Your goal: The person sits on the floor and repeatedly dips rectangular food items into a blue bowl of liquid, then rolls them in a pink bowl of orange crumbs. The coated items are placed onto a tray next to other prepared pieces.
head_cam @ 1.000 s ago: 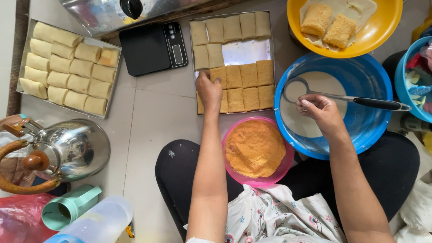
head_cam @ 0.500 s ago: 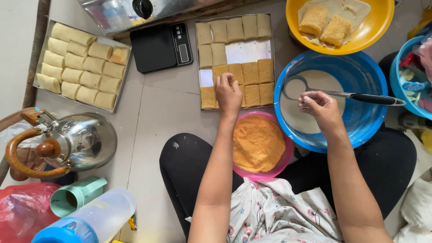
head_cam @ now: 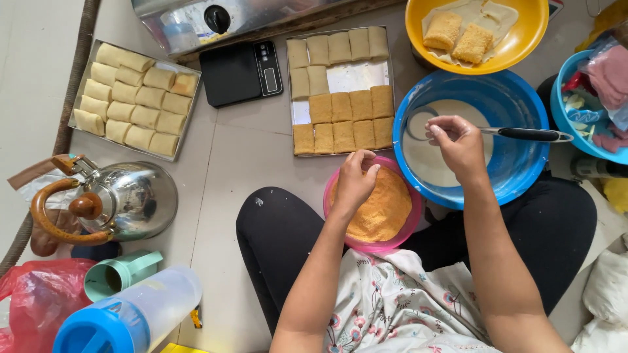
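Breadcrumbs fill the pink bowl at frame centre; left hand hovers directly over its upper rim, fingers pinched narrow, contents not discernible. Right hand hangs loosely curled above the blue basin of batter, just beside the ladle.

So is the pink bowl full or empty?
Partly full. The pink bowl holds a layer of orange crumbs, and the left hand is over them.

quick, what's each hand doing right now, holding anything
Left hand: fingers pinched together over the pink bowl of crumbs; cannot tell if anything is held.
Right hand: loosely curled over the blue basin of batter, holding nothing visible.
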